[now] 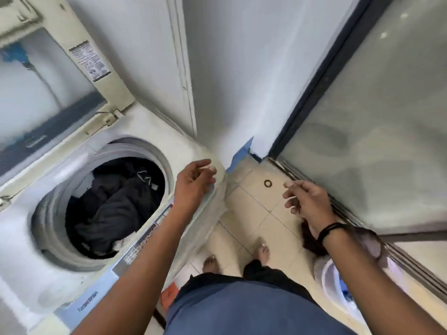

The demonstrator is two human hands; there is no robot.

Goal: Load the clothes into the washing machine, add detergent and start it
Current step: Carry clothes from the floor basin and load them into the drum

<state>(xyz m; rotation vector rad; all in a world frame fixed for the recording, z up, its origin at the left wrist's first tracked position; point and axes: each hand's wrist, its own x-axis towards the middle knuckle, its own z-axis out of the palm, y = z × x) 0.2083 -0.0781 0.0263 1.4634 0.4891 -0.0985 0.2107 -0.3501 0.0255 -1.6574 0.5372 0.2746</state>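
Dark clothes [113, 209] heaped in open washing machine [145, 131] drum, at nine o'clock. Left hand [193, 182] over machine's right rim, fingers loosely curled, holding nothing. Right hand [307, 201] at three o'clock above tiled floor [254, 213], likewise loose, unladen.

The tiled floor [251, 213] carries the washing machine [150, 131], a small dark ring [267, 183] lying alone near the sliding-door track, a white basket [338, 284] (partly hidden), and 2 bare feet [263, 250].
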